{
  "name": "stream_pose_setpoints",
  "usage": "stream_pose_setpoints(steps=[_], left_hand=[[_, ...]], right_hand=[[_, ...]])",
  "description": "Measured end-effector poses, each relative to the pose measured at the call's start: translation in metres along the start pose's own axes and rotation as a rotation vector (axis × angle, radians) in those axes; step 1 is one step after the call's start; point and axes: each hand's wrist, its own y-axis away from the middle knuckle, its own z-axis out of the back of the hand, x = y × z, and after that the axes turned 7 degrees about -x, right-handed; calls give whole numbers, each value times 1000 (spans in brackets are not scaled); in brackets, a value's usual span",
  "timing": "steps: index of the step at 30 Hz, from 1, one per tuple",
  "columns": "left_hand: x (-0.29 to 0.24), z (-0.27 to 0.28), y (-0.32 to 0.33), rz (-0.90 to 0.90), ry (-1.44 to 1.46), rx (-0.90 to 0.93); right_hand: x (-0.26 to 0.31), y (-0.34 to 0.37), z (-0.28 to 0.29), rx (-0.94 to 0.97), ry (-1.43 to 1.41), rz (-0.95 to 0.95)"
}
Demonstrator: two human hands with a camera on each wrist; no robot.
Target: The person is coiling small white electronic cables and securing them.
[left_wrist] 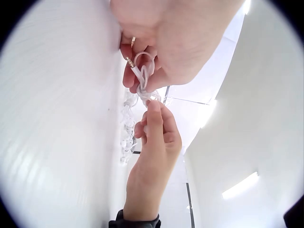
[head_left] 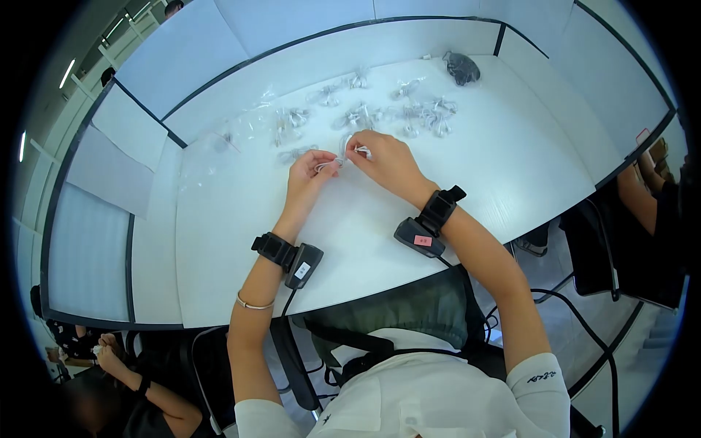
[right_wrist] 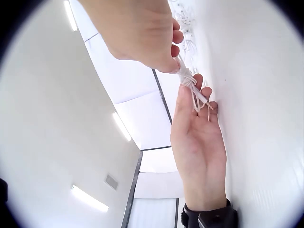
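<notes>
A small bundle of white audio cable point(left_wrist: 148, 95), wound and wrapped about its middle, is held between both hands over the near middle of the table. My left hand point(head_left: 305, 172) pinches one end of it between thumb and fingers, with a gold-tipped jack plug point(left_wrist: 135, 69) and a loop sticking out into the palm. At the other end, my right hand point(head_left: 389, 159) grips the cable with thumb and curled fingers. In the right wrist view the wrapped part point(right_wrist: 186, 77) shows between the two thumbs. The right fingers partly hide their end.
Several bundles of white cable point(head_left: 361, 117) lie beyond the hands, some in clear bags. Clear plastic bags point(head_left: 219, 150) lie at the left. A dark bundle point(head_left: 461, 68) sits at the back right. Low white partitions point(head_left: 328, 55) enclose the white table point(head_left: 504, 175).
</notes>
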Motion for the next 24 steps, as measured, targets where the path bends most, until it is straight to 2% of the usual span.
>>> stream_pose_setpoints(steps=[12,15,18,21,24], left_hand=[[-1,2,0,49,27,5],[-6,0,2,57,-2,-14],[-9,-1,2,89,31,-75],[-8,0,2,129,131,-89],[-9,-1,3,178,205,-108]], right_hand=[[-4,0,-1,34,99,160],[2,1,3,35,209,173],[7,3,-4,-102,-1,90],[13,0,0,-159,-74,-15],[5,-6,-1,-360,52,141]])
